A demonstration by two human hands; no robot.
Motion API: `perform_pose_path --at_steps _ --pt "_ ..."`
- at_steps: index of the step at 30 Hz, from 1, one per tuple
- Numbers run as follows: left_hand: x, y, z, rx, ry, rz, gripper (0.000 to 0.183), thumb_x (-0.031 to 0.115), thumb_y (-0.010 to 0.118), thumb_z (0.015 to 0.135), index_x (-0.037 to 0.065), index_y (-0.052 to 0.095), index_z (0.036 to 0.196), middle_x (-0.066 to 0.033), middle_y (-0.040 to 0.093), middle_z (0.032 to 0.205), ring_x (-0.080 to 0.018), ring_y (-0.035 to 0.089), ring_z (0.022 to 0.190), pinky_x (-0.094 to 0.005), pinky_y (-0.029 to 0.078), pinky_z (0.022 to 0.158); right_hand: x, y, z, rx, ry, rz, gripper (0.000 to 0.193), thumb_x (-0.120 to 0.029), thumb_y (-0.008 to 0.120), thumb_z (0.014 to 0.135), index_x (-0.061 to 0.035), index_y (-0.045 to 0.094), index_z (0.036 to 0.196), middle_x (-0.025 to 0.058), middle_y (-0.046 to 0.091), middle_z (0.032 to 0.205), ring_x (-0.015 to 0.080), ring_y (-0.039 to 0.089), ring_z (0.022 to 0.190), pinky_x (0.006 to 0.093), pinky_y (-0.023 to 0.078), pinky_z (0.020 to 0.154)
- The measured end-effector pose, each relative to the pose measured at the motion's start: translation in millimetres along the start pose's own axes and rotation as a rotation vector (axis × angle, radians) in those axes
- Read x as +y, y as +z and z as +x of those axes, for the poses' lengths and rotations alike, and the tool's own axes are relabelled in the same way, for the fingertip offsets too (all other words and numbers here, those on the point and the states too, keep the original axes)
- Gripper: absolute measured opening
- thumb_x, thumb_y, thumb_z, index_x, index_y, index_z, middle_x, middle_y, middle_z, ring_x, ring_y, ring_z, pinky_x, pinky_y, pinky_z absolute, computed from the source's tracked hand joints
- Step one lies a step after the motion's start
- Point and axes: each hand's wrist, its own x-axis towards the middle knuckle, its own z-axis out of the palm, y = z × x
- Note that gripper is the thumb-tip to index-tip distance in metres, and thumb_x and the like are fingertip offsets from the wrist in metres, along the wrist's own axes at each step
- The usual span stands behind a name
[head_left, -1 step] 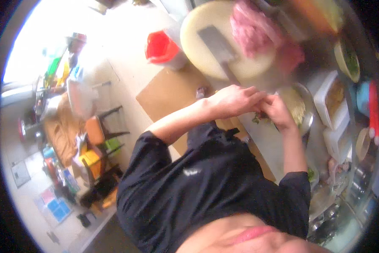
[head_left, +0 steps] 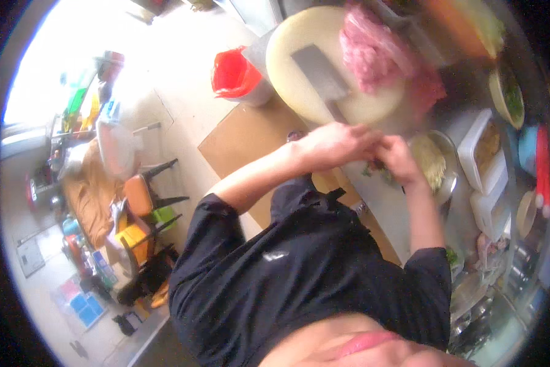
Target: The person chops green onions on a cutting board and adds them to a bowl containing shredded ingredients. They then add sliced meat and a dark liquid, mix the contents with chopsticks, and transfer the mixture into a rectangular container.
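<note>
Cleaver [head_left: 319,70] lower in view; left hand [head_left: 336,145], right hand [head_left: 402,160] curled together, any hold unclear. Nudge could swing cleaver.

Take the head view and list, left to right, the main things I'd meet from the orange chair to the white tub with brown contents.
Orange chair → red-lined bin → left hand → right hand → metal bowl of pale shreds → white tub with brown contents.
</note>
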Motion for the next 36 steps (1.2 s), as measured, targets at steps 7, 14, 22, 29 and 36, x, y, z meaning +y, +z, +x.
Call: perform_pose_path --at_steps 7,14,22,29,36 --pt "-207 -104 20 0.026 0.111 0.301 0.027 0.027 0.055 0.091 0.007 0.061 0.108 -0.0134 0.062 0.098 -0.0312 0.062 0.090 -0.0409 0.050 0.079 -26 38 185 0.311 -0.184 0.201 0.023 -0.018 0.058 0.091 0.0009 0.064 0.101 0.0039 0.066 0.087 0.0129 0.060 0.076 0.0249 0.048 0.071" --pt "-266 -154 -5 0.459 -0.393 -0.156 0.023 0.023 0.056 0.093 0.007 0.068 0.104 -0.0124 0.067 0.080 -0.0203 0.063 0.066 -0.0338 0.050 0.063 39 69 170 0.632 -0.072 -1.189 0.050 -0.019 0.061 0.080 -0.0018 0.045 0.124 0.0284 0.050 0.121 0.0424 0.054 0.104 0.0468 0.047 0.088" --pt "-265 -172 -10 0.443 -0.388 -0.063 0.021 0.020 0.060 0.090 0.005 0.067 0.102 -0.0140 0.066 0.084 -0.0252 0.064 0.072 -0.0350 0.051 0.068 47 87 148 0.738 -0.090 -0.954 0.051 -0.005 0.057 0.076 -0.0028 0.038 0.123 0.0256 0.060 0.105 0.0375 0.063 0.089 0.0470 0.052 0.073" --pt "-229 -75 7 0.294 0.298 0.392 0.038 0.013 0.057 0.074 0.005 0.058 0.112 -0.0084 0.056 0.094 -0.0230 0.055 0.085 -0.0363 0.048 0.071 41 142 63 1.207 0.058 -0.366 0.025 -0.021 0.058 0.089 0.0003 0.055 0.101 0.0178 0.062 0.071 0.0360 0.062 0.063 0.0407 0.048 0.056" --pt "-263 -50 -27 -0.069 0.219 0.099 0.052 0.021 0.062 0.083 -0.001 0.047 0.128 -0.0189 0.049 0.127 -0.0341 0.041 0.124 -0.0457 0.030 0.109 5 225 92 1.267 0.273 -0.362 0.026 -0.027 0.058 0.092 -0.0016 0.054 0.096 0.0159 0.061 0.070 0.0323 0.062 0.063 0.0395 0.046 0.055"
